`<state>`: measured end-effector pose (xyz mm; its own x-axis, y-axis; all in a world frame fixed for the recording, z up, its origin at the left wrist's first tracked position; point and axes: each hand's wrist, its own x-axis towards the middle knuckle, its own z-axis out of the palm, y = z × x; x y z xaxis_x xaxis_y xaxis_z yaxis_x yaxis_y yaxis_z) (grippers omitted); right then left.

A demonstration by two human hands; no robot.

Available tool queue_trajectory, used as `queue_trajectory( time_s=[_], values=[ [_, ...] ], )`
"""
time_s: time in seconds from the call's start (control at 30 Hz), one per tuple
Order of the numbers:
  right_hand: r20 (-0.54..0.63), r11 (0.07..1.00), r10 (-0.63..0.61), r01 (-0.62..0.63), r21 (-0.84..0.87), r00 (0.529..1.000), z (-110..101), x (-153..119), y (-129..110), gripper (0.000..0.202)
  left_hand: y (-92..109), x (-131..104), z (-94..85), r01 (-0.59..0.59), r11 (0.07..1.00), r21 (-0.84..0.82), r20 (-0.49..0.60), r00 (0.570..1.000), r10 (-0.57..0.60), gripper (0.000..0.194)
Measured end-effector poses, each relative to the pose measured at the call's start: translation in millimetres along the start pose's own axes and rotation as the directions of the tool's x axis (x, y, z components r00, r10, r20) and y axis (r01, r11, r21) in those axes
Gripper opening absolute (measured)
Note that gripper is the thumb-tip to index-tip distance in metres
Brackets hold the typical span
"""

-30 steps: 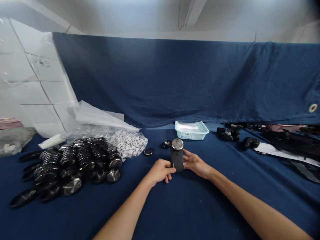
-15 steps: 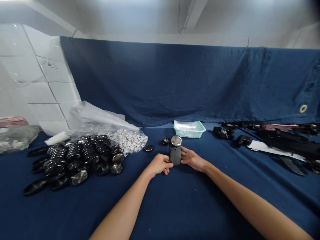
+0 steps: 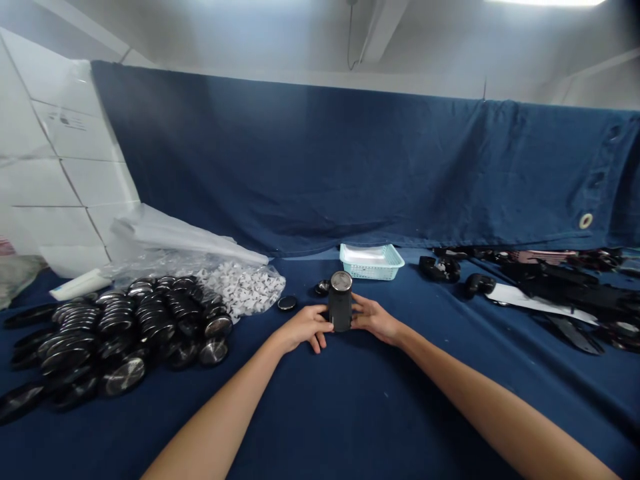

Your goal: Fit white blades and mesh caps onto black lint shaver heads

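Observation:
A dark device [image 3: 341, 312] with a round, perforated silver head stands between my two hands, over the blue cloth. My left hand [image 3: 306, 326] grips its lower left side with thumb and fingers. On the other side, my right hand [image 3: 374, 319] holds the right edge with its fingertips. Just behind the device lies a small round black part [image 3: 323, 287]. A flat black disc with a shiny rim [image 3: 287, 303] rests on the cloth beyond my left hand.
Many black-rimmed round parts [image 3: 155, 320] are heaped at left, beside a plastic bag of small white pieces [image 3: 245, 287]. A light blue basket [image 3: 375, 271] stands behind the device. Black parts [image 3: 575, 287] and a white strip [image 3: 540, 300] lie at right.
The whole view has shifted, so the scene sits further left. Both hands keep their hold on the device, whose head shows slightly less brightly.

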<state>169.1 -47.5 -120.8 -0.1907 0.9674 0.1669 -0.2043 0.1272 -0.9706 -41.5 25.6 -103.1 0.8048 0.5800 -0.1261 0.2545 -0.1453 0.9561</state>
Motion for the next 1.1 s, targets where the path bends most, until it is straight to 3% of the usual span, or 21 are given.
queue_trajectory(
  time_s=[0.1, 0.3, 0.5, 0.67, 1.1],
  values=[
    [-0.001, 0.999, 0.001, -0.001, -0.033, 1.0, -2, 3, 6, 0.08, -1, -2, 2.2, -0.022, 0.999, -0.024, -0.026, 0.999, 0.021, 0.049],
    [-0.006, 0.998, 0.023, -0.023, -0.065, 1.0, -7, 3, 14, 0.081, -3, -1, 8.7, -0.032, 0.999, -0.018, -0.107, 0.994, 0.03, 0.029],
    [0.001, 0.994, 0.007, -0.007, -0.109, 1.0, -3, 1, 15, 0.087, -7, 2, 14.6, 0.006, 1.0, 0.017, -0.207, 0.978, -0.002, 0.028],
    [-0.06, 0.99, -0.021, 0.013, -0.138, 0.998, 0, 1, 16, 0.069, -9, 1, 20.4, 0.04, 0.998, 0.042, -0.268, 0.963, -0.028, 0.031],
    [-0.062, 0.998, 0.044, -0.046, -0.041, 0.997, 0, -2, 6, 0.067, 0, -3, 16.5, 0.014, 0.998, -0.058, -0.169, 0.985, -0.024, 0.034]
  ],
)
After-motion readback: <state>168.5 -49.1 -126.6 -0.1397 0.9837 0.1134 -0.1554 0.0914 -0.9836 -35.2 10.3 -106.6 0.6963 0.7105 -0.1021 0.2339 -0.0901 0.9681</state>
